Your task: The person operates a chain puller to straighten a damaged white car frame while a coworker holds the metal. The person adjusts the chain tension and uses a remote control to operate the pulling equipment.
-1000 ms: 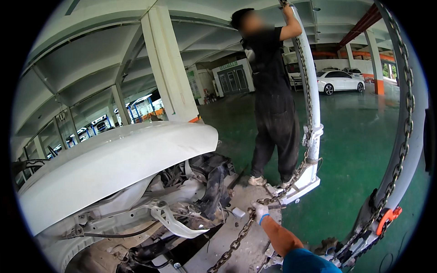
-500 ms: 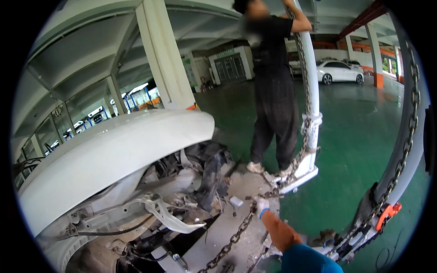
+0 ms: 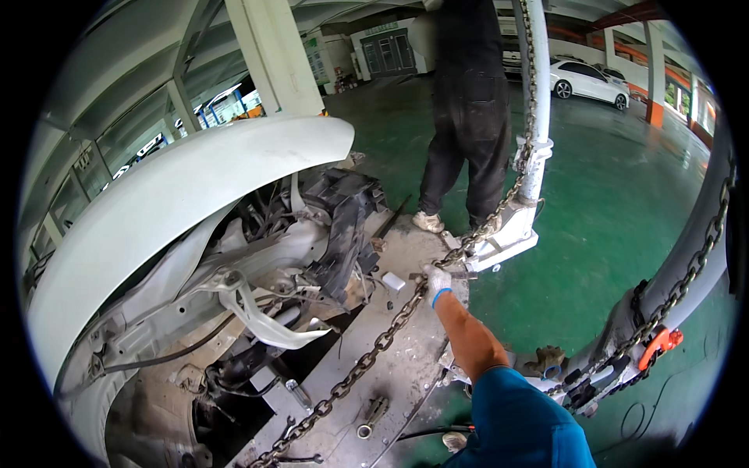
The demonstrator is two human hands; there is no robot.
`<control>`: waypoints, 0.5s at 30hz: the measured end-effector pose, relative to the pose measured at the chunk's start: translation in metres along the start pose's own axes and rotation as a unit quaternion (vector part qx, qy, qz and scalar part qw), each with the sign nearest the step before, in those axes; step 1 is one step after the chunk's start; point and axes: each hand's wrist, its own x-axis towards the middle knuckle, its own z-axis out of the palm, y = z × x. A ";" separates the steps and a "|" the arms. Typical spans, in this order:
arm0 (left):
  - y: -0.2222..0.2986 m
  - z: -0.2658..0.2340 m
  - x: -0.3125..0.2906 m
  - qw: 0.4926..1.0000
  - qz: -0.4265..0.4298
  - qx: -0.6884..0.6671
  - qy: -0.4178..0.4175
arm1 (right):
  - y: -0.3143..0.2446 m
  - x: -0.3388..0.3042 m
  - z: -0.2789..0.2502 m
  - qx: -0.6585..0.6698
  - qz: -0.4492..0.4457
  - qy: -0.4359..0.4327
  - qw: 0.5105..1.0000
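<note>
My right hand [image 3: 437, 282], in a white glove with a blue cuff, is closed on a heavy steel chain [image 3: 374, 347] on the frame bench plate [image 3: 406, 382]. The chain runs from the lower left across the plate to my hand, then up along a white pulling post [image 3: 537, 93]. My forearm and blue sleeve come in from the lower right. My left hand is out of view. Left of the chain sits a stripped white car front [image 3: 179, 195] with its inner structure bare.
Another person in black clothes [image 3: 468, 117] stands beside the white post's base [image 3: 507, 238]. A second post with a chain and an orange hook [image 3: 659, 343] rises at the right. A white car [image 3: 589, 78] is parked far back on the green floor. A column [image 3: 273, 54] stands behind the car front.
The view has dropped lower and come closer, so the other person's upper body has left the picture. My right hand stays on the chain near the post base.
</note>
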 end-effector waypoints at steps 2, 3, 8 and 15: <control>-0.022 -0.041 0.015 0.999 0.019 -0.010 0.037 | 0.006 -0.004 0.002 -0.019 0.002 -0.002 1.000; -0.034 -0.064 0.024 0.998 0.026 -0.012 0.053 | 0.009 -0.005 0.001 -0.023 0.007 -0.002 1.000; -0.052 -0.097 0.048 0.995 0.031 -0.039 0.086 | 0.017 0.005 -0.028 -0.036 0.005 0.027 0.999; -0.034 -0.071 0.000 0.992 0.045 -0.010 0.119 | 0.032 -0.011 -0.027 -0.121 0.027 0.028 0.992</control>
